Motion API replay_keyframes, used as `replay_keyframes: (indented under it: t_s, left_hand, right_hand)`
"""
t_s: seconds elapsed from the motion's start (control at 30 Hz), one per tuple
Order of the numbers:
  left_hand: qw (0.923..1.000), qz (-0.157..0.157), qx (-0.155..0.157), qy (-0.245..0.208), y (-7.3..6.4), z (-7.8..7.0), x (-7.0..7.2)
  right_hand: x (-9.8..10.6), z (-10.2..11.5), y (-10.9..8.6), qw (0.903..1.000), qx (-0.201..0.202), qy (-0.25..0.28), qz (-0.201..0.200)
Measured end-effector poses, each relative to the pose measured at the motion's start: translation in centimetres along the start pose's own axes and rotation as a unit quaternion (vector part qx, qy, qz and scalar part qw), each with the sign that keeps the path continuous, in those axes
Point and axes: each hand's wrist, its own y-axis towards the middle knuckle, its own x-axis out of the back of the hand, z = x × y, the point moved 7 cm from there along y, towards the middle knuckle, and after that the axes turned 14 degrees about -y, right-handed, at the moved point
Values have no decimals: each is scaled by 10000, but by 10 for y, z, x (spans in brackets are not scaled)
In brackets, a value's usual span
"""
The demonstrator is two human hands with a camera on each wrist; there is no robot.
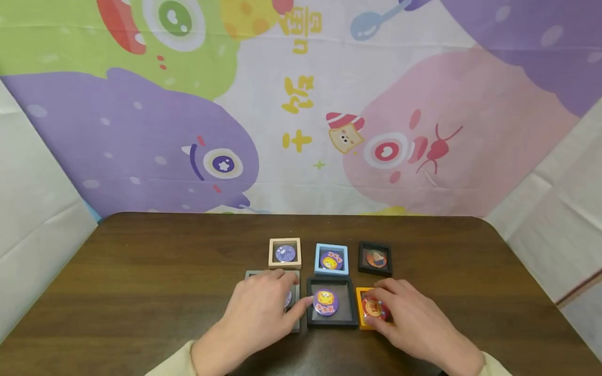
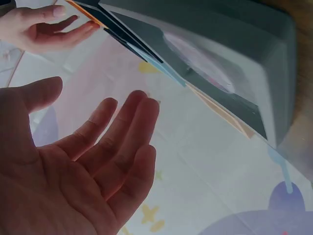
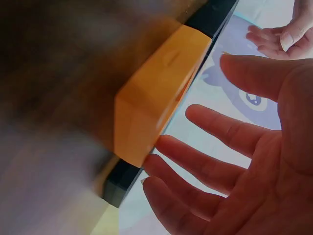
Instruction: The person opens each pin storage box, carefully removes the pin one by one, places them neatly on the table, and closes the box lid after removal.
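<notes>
My left hand is over a grey display frame, covering most of it. In the left wrist view its loosely bent fingers stand apart from the frame and hold nothing. A larger black frame with a purple round badge lies between the hands. Over the right part of an orange frame is my right hand, fingers spread and relaxed. Inside that frame sits a red round badge. In the right wrist view the fingertips are close to the orange side; contact cannot be told.
Behind, a second row has a beige frame, a light blue frame and a small black frame, each holding a round badge. All lie on a dark wooden table. A cartoon-printed cloth hangs at its far edge.
</notes>
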Motion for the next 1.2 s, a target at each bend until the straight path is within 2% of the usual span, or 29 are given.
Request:
replay_keyframes:
  t_s: [0.17,0.33,0.5,0.63,0.9,1.07,1.2]
  left_hand:
    - [9993,35,-149,-344,7,-7,-2]
    - [9972,243,-167,-693,14,-11,-7]
    - [9957,359,-139,-841,20,-14,-9]
    - [9953,379,-185,-872,23,-18,-10]
    - [9946,483,-184,-895,25,-19,-12]
    - [9954,406,-194,-848,25,-19,-12]
    - [9948,471,-154,-887,26,-19,-15]
  right_hand:
    - [4,2,5,9999,116,-24,70]
    - [0,2,9,9985,218,125,487]
    - [-5,2,12,9953,414,172,863]
    - [-9,2,12,9938,446,72,1015]
    - [-9,1,13,9955,514,-25,801]
    - [-5,-2,12,9967,471,-57,656]
    - [4,-3,10,9981,523,-152,282]
